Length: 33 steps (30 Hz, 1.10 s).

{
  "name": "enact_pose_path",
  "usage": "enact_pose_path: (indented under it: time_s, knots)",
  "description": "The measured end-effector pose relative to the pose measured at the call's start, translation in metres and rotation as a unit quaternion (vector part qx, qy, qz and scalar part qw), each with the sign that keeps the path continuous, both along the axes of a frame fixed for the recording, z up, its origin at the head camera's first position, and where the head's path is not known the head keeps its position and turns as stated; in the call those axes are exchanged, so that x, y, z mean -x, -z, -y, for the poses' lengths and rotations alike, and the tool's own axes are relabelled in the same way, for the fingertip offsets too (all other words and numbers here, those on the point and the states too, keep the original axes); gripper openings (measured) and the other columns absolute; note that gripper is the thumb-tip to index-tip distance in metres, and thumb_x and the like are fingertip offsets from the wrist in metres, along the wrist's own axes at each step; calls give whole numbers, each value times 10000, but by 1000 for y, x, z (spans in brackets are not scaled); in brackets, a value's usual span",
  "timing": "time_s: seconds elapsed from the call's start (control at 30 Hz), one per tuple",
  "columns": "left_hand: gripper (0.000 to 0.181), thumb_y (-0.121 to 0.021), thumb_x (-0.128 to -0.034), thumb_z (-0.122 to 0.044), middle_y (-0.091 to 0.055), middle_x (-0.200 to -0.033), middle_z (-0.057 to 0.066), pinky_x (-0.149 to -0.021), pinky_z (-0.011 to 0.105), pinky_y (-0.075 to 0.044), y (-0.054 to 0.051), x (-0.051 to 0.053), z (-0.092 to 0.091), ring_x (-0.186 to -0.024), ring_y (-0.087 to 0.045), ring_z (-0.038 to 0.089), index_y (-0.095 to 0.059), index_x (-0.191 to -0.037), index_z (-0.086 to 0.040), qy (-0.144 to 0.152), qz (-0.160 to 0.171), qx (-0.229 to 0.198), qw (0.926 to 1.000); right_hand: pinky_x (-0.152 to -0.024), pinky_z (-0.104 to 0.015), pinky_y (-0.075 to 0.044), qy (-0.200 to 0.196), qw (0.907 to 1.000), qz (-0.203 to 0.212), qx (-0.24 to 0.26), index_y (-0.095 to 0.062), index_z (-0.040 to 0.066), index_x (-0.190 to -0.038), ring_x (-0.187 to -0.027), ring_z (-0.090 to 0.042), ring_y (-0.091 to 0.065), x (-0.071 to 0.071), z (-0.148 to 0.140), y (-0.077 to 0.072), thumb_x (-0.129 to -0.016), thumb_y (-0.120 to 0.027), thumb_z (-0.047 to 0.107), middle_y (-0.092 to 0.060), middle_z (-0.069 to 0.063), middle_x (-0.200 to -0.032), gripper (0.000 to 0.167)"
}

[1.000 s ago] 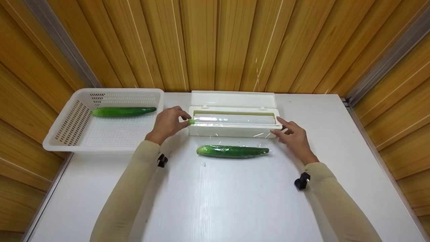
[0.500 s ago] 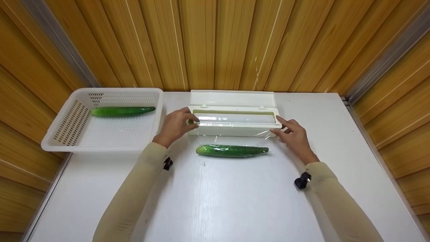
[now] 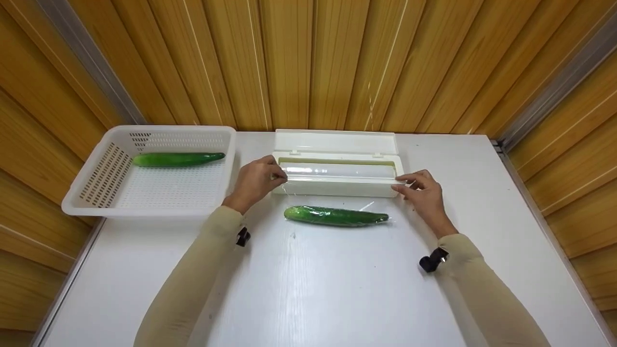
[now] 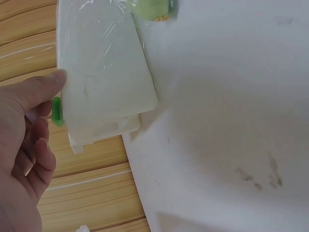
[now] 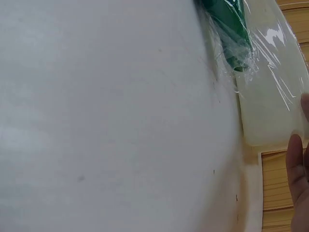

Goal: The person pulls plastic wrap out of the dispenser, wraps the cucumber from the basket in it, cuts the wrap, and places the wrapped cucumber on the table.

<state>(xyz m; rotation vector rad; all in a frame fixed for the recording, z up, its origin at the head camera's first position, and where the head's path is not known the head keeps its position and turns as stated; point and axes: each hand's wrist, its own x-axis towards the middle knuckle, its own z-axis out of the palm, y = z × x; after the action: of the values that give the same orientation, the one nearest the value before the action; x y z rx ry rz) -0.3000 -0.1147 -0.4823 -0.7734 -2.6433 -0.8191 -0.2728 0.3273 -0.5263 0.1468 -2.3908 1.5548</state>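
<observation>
Film dispenser [image 3: 337, 189]: located on the white table [image 3: 313, 289], near the rear edge, between the two hands. From left to right, the arrangement is as follows.

A white perforated basket [image 3: 144, 212] stands at the left and contains one green cucumber [image 3: 178, 159], lying lengthwise with its darker end to the right. To the right of the basket, the left hand [image 3: 255, 183] is at the left end of the dispenser; thumb and forefinger are pressed together, pinching the clear film [image 3: 313, 169] at the front edge. In the left wrist view, a green slider [image 4: 57, 111] sits beside this thumb.

At centre, the dispenser lid [image 3: 335, 141] is folded back on the rear side, exposing the film roll in the housing. In front of the housing lies a wrapped cucumber [image 3: 337, 216], its clear covering wrinkled at the right tip.

The right hand [image 3: 425, 193] is at the right front corner of the dispenser, with thumb and forefinger bent and slightly apart; whether they pinch the film, the housing or neither cannot be determined. A black wrist device [image 3: 434, 260] is attached at the right sleeve [image 3: 491, 289].
</observation>
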Motion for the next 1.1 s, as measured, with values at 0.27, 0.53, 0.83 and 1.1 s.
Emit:
enact_pose_path:
  time_s: [0.27,0.53,0.83,1.1]
  knots:
    - [35,-810,-923,-73,-664,-927,53,-802,352,-592,0,0,0,-880,-724,199,-829,-941,-50,37,-44,251,9997,-643,-251,-578,-194,9990,-319,224,-769,-101,-1003,-716,-139,-569,-16,16,-25,-888,-841,-34,-578,-234,-1014,151]
    - [30,-799,-916,-75,-661,-937,50,-801,351,-587,1,-5,1,-893,-711,198,-799,-933,-50,17,11,289,9996,-624,-255,-569,-248,9991,-326,129,-779,-52,-987,-711,-157,-584,-10,10,-13,-896,-840,-16,-615,-189,-987,115]
    - [29,-781,-924,-86,-702,-924,36,-781,378,-574,1,-13,2,-849,-687,206,-789,-928,-59,4,298,203,9993,-626,-209,-553,-293,9988,-388,48,-783,10,-984,-702,-137,-595,-15,7,-7,-902,-852,33,-647,-124,-1010,110]
    - [39,-751,-927,-68,-729,-917,34,-714,360,-553,-2,-22,3,-788,-660,200,-790,-930,-67,80,219,189,9995,-606,-227,-565,-448,9982,-381,117,-747,-74,-998,-688,-150,-598,-27,8,-16,-909,-801,-72,-639,-204,-1004,104]
